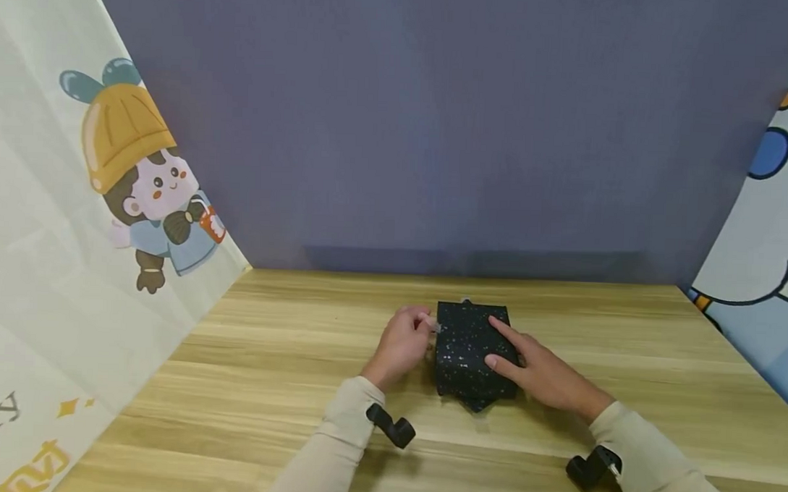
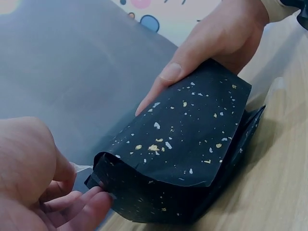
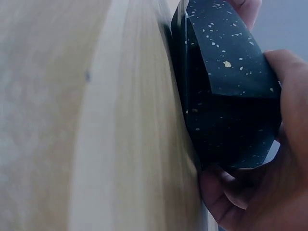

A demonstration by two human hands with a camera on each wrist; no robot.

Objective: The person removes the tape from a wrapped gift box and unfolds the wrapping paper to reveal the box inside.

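A box-shaped parcel (image 1: 465, 342) in black paper with gold and silver flecks sits on the table. My left hand (image 1: 403, 344) is at its left side and pinches a whitish, see-through strip of tape (image 2: 83, 168) that runs to the paper. In the left wrist view, the lower fingertips of that hand touch the folded paper edge of the parcel. From the right, my right hand (image 1: 552, 371) grips the parcel, with thumb and a finger on top and other fingers down its side, as the right wrist view shows. A pointed paper flap (image 1: 478, 404) sticks out at the near end.
The wood-grain table (image 1: 285, 387) runs back to a grey-blue panel (image 1: 398, 130). Cartoon-printed sheets (image 1: 37, 190) flank it on the left and right. A black wrist mount (image 1: 393, 425) sits on the left sleeve, another (image 1: 591, 468) on the right.
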